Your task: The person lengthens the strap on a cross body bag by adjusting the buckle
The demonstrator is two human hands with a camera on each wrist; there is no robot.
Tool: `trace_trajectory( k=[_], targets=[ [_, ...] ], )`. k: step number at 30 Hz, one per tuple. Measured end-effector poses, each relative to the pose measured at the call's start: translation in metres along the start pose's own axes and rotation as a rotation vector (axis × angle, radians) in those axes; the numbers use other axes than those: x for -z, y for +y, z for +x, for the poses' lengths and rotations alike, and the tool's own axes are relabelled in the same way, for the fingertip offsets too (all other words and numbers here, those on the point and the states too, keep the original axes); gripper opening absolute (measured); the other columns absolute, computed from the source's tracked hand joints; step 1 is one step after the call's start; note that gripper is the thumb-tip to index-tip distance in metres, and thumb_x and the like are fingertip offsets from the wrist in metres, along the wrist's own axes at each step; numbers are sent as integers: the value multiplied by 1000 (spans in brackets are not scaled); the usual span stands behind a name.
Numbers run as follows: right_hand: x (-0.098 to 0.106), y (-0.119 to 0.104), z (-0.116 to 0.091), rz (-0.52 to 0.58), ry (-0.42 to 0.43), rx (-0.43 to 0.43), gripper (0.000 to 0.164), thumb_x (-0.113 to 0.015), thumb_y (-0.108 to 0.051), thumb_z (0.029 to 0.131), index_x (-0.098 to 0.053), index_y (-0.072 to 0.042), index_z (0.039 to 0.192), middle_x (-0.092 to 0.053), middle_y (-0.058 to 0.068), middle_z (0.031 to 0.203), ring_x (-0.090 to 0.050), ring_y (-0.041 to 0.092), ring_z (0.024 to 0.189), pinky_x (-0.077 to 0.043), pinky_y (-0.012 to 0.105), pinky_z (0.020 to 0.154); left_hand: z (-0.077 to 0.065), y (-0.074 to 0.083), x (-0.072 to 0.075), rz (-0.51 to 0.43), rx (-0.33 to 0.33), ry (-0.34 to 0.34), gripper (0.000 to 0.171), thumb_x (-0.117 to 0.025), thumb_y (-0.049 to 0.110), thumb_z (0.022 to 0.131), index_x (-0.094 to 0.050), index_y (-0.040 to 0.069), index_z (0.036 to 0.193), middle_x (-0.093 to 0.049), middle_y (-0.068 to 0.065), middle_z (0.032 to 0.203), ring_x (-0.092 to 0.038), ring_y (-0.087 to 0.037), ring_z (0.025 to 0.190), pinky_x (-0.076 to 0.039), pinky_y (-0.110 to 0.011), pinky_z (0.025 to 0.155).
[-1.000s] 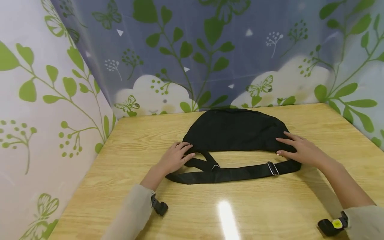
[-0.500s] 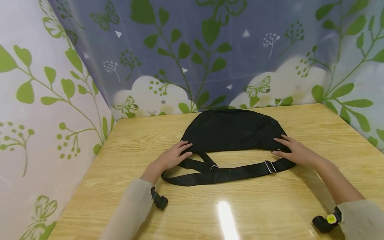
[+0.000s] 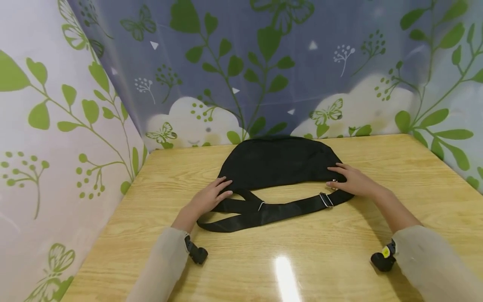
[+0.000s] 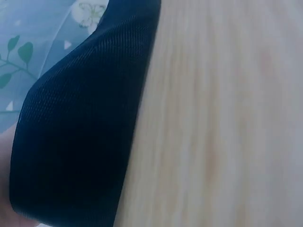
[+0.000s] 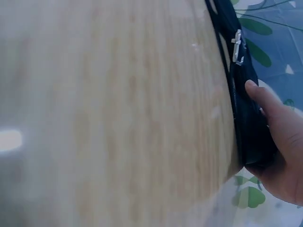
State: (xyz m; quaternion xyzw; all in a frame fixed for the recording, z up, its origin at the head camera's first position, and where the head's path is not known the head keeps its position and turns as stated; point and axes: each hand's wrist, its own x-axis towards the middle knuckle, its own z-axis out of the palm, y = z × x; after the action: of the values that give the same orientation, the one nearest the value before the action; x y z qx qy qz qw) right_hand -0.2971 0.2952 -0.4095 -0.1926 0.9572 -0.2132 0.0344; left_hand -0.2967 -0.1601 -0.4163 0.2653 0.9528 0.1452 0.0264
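A black crescent-shaped sling bag (image 3: 279,161) lies flat on the wooden table, its curved edge towards the back wall. In front of it runs its black strap (image 3: 279,209), with a metal slide buckle (image 3: 326,200) on the right part. My left hand (image 3: 205,199) rests on the bag's left corner, fingers stretched out. At the other corner my right hand (image 3: 354,180) touches the bag with spread, fairly straight fingers, the thumb by a small zip pull. Most of the left hand (image 4: 5,175) is hidden by the strap in the left wrist view.
The wooden table (image 3: 241,260) reaches back to a blue printed curtain (image 3: 264,75) with green leaves. A pale leaf-patterned curtain (image 3: 56,147) hangs along the left side. Each sleeve carries a black wrist camera.
The bag and its strap have slid left, the right end swinging slightly towards the back. Both hands moved along with it, the right hand farther than the left.
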Motion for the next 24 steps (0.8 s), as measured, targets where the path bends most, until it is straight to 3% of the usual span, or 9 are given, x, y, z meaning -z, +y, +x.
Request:
trace_trajectory(
  k=[8,16,20,24],
  targets=[
    [-1,-1,12,-2,10,21,69,-56,-43,89,-36,3,138,-19,33,140,-22,56,121,-26,65,90,2,-7,1,-15,-10,16,52,-38,38,98,-37,9,141,-26,-18,145,-27,-36,130,-28,-49,100],
    [4,-2,-5,-10,32,61,65,-56,-35,92,-35,5,137,-19,33,141,-20,54,123,-22,65,92,-3,-4,3,34,1,40,56,-38,42,98,-32,10,143,-24,-16,146,-21,-35,132,-23,-49,102],
    [6,-13,-20,-29,67,96,58,-57,-32,91,-41,5,134,-27,31,139,-19,52,124,-20,65,92,-8,17,8,143,-40,111,56,-40,41,97,-37,7,141,-28,-16,145,-18,-34,134,-17,-47,105],
    [6,-29,-30,-82,161,224,50,-65,-25,86,-52,2,126,-40,26,133,-24,49,125,-21,63,94,-5,61,8,227,-150,184,54,-42,43,96,-42,9,138,-34,-13,143,-22,-30,133,-16,-42,106]
  ],
)
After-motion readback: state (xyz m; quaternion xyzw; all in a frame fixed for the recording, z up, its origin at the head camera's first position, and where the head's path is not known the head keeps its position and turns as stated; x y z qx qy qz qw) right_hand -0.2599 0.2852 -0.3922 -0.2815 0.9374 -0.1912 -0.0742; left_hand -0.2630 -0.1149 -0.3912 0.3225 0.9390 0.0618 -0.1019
